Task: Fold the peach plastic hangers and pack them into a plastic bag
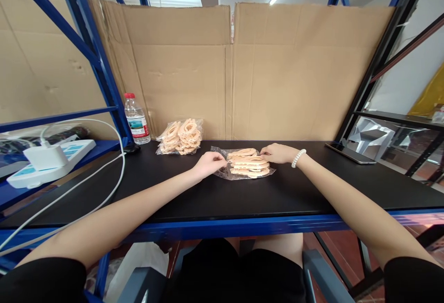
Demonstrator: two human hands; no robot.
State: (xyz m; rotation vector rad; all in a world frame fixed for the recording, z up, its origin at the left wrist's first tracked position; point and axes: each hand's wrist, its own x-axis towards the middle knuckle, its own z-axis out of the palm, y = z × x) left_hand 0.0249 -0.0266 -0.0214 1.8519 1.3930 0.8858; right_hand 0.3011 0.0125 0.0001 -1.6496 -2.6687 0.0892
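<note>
A clear plastic bag point(224, 174) lies flat on the black tabletop in front of me, with a stack of peach-coloured, ring-like pieces point(250, 165) in it. The exact kind of these pieces cannot be made out. At the bag's left end, my left hand point(207, 164) is closed, thumb and fingers pinching the film. My right hand point(280, 153), with a white beaded band on its wrist, is at the upper right end of the stack. Its fingers are curled down onto the bag's edge, and their tips are partly hidden.
Another clear bag of peach rings point(182, 137) rests at the back, near a red-capped water bottle point(137, 120). A phone point(350, 152) lies at the right. At left are a white power strip point(52, 162) and a looping cable point(118, 178). Cardboard panels point(294, 71) stand behind.
</note>
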